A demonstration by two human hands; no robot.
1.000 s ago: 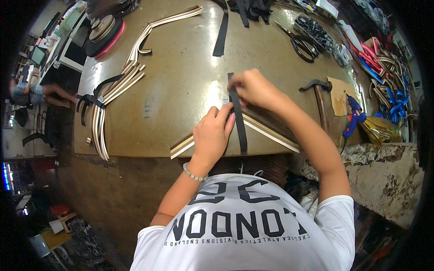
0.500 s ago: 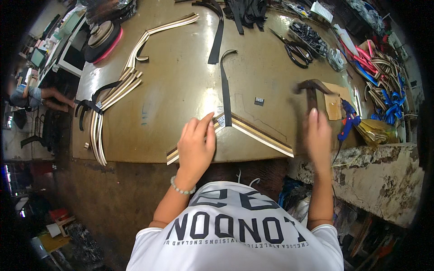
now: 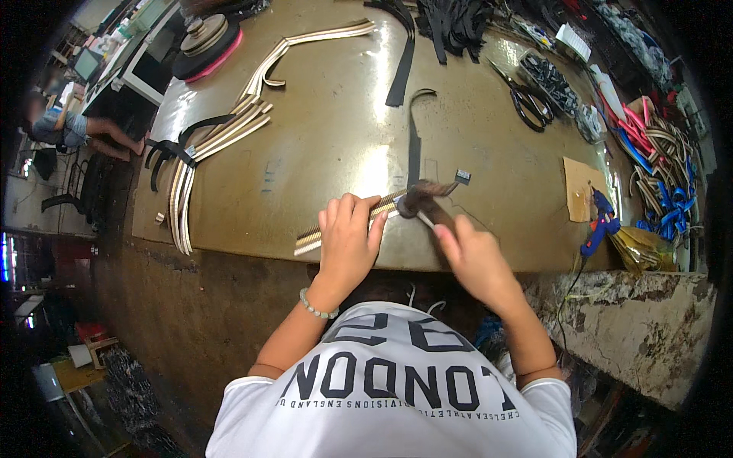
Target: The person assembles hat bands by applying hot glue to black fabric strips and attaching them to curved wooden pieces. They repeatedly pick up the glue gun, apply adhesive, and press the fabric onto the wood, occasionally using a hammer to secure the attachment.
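A striped webbing strap (image 3: 308,243) in brown, tan and white lies along the table's near edge, a black strap (image 3: 414,153) running away from its middle. My left hand (image 3: 347,233) holds the striped strap against the table, fingers bent over it and thumb near the join. My right hand (image 3: 477,259) is closed round the handle of a hammer (image 3: 416,201). The blurred hammer head is over the join of the two straps and hides it, along with much of the striped strap's right half. A small dark label (image 3: 463,176) lies just beyond the hammer.
Striped straps (image 3: 182,202) with black pieces lie at left, near webbing rolls (image 3: 205,49). Scissors (image 3: 531,107), a box of small dark parts (image 3: 548,80), cardboard (image 3: 578,191), a blue glue gun (image 3: 602,223) and coloured straps (image 3: 672,183) are right. A person (image 3: 72,126) sits far left.
My right hand has swung the hammer left from beside the cardboard to the strap join. My left hand stays on the striped strap. The whole view has shifted slightly.
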